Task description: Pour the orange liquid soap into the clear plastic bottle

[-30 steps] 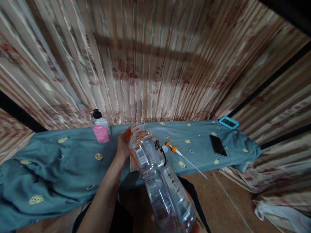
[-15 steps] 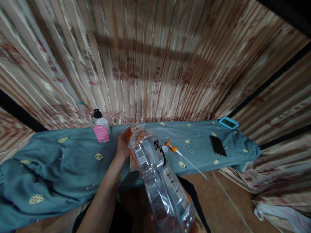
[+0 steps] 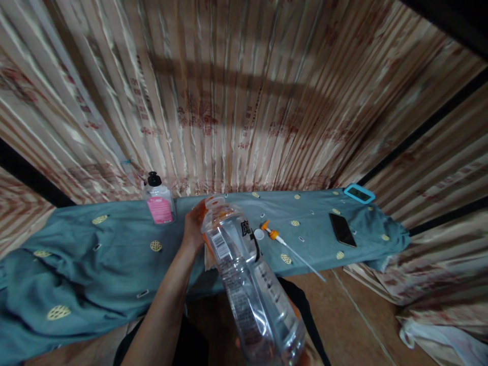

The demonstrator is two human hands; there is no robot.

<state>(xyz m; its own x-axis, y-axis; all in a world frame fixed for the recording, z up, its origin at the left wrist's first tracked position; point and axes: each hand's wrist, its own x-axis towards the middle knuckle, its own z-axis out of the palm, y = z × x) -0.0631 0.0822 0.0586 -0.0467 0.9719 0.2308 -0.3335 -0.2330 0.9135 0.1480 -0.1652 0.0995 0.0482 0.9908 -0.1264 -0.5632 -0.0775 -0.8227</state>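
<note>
Almost nothing has moved since the earlier picture: the big clear bottle (image 3: 247,284) has only slid a tiny bit down and to the left, and both hands stay where they were.

Striped curtain (image 3: 236,96) fills the far side. Below it is a long bench covered with a blue-green cloth (image 3: 95,259) with small yellow spots.

The big clear bottle is tilted, with its open neck at the far end over the bench and its base at the near edge of the view. Its label has a barcode and black writing. The right hand (image 3: 301,358) is under the base and holds it up, but only a sliver of the hand shows, so I cannot tell how tight its grip is. The left hand (image 3: 193,227) reaches to the far end of the bottle, and its grip is closed around something orange behind the bottle's neck, mostly hidden.

A small bottle with a pink label (image 3: 159,204) stands on the bench to the left. A black phone (image 3: 342,230) lies on the right. Beyond it lies a light blue frame (image 3: 359,193). An orange pump with a long tube (image 3: 284,241) lies just right of the big bottle, with a white cap (image 3: 258,234) beside it.
</note>
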